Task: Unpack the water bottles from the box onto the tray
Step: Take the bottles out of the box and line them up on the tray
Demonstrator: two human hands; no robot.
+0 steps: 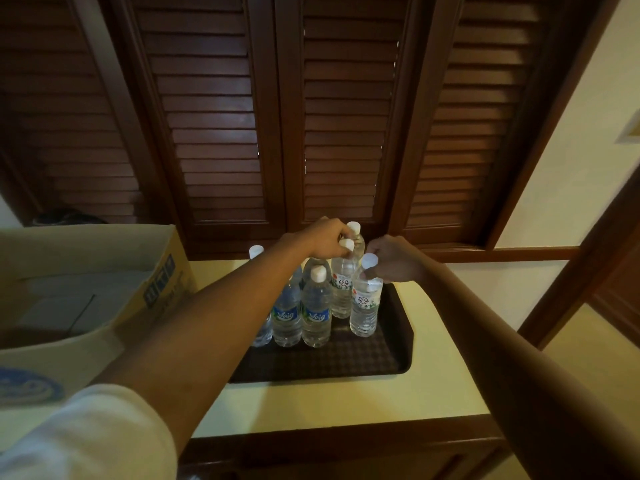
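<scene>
Bottles both go down upright on the dark tray [398,327]: left hand [325,239] fingers pinch the neck of a red-label bottle [342,289], right hand [394,259] fingers pinch the nearer one [364,308], so seat bases flat before letting go, clear of the blue-label bottles [316,315] beside them; cardboard box [104,289] sits left on the counter [346,403].

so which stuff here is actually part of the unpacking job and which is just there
Part of the job:
- cardboard box, open, on the left
- dark tray on the counter
- water bottles standing on the tray
- left hand, gripping a bottle top
- right hand, gripping another bottle's neck

Just there:
- wooden shutters behind
- cream counter
- wall on the right
</scene>
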